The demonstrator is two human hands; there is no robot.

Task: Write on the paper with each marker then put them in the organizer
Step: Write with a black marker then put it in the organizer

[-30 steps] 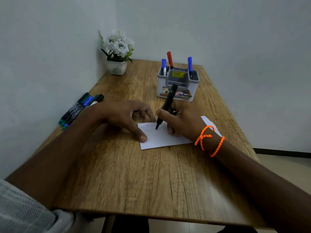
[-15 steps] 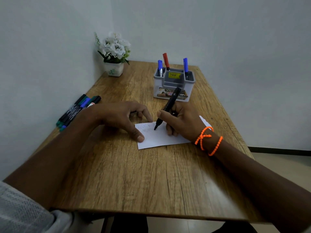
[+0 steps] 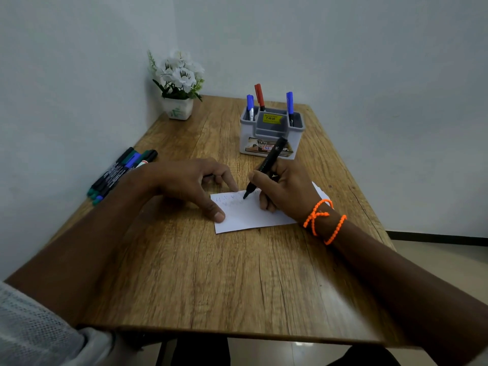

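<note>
The right hand point(image 3: 286, 191) is closed in a writing grip around a black marker point(image 3: 265, 166), which slants up and away toward the organizer while its dark tip rests on the upper part of the paper point(image 3: 245, 216). The marker's barrel is all black, with a small pale mark near the fingers and faint lettering along its side that is too blurred to read. The paper is a small white sheet lying flat on the wooden table point(image 3: 211, 273), slightly skewed, with faint coloured scribbles in blue and reddish tones along its top left; its far right corner shows beyond the right wrist, which wears an orange beaded band point(image 3: 324, 220). The left hand point(image 3: 190, 184) holds nothing: it is loosely spread, thumb and a fingertip pressing on the paper's left edge. Behind the paper stands the grey organizer point(image 3: 272, 134), with a yellow price sticker and a picture label on its front; two blue-capped markers point(image 3: 250, 107) and a red-capped marker point(image 3: 259, 96) stand upright in its compartments. At the table's left edge, by the wall, a cluster of capped markers point(image 3: 121, 173) lies side by side, black, green and blue. A white flower pot point(image 3: 178, 85) stands in the far corner
</note>
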